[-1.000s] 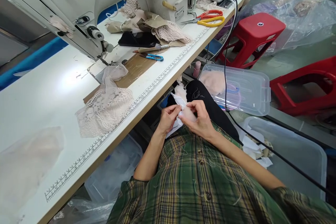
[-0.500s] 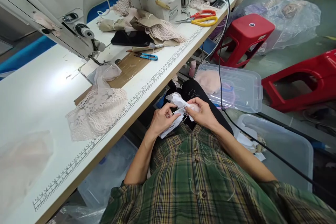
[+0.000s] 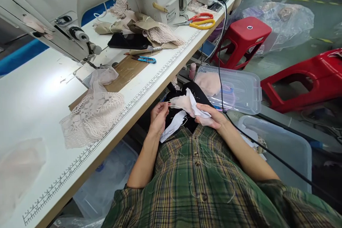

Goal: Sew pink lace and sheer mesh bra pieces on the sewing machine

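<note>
the left hand [image 3: 158, 117] pinches one tip of the pink fabric piece [image 3: 183, 102] held over the lap, the right hand [image 3: 212, 118] grips its white backing [image 3: 199, 108]; an uneven pull could slip or tear the thin layers.

Ruler scale [image 3: 149, 91] along table edge, digits too small; machine label [image 3: 170, 15] unreadable

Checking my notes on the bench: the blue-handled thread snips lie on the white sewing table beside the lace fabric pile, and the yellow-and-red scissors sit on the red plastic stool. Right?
Not quite. The head view shows the yellow-and-red scissors on the white sewing table, not the red plastic stool. The rest stands.
</note>
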`<action>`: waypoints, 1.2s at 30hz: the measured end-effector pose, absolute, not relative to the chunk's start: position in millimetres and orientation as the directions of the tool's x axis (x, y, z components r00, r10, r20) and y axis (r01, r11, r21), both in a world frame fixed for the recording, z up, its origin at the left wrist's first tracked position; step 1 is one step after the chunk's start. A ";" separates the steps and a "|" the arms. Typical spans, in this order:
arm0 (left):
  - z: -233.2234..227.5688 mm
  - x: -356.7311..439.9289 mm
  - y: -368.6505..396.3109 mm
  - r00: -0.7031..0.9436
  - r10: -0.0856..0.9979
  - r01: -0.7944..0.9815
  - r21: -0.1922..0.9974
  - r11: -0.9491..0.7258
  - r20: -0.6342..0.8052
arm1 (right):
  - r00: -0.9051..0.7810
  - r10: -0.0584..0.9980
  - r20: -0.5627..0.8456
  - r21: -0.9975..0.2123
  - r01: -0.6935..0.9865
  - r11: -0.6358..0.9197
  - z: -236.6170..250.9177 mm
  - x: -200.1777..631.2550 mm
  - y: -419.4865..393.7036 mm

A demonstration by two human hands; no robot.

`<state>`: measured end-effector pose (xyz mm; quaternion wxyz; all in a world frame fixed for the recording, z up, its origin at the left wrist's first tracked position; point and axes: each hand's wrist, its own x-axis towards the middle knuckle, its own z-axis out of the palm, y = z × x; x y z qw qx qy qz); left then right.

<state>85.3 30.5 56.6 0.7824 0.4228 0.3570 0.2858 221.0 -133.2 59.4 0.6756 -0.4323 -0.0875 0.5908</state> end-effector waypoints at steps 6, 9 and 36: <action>57.2 78.5 55.7 0.521 0.793 -0.229 0.843 0.486 -0.315 | 0.254 0.867 -0.429 -0.509 -0.861 0.001 44.8 226.3 -129.0; 57.8 77.7 47.6 0.559 0.773 -0.181 0.865 0.467 -0.301 | 0.255 0.880 -0.400 -0.533 -0.846 0.003 42.6 226.5 -130.0; 48.0 86.3 19.3 0.851 0.399 0.114 0.863 0.493 -0.340 | 0.454 0.884 -0.111 -0.992 -0.111 -0.067 49.8 221.5 -128.3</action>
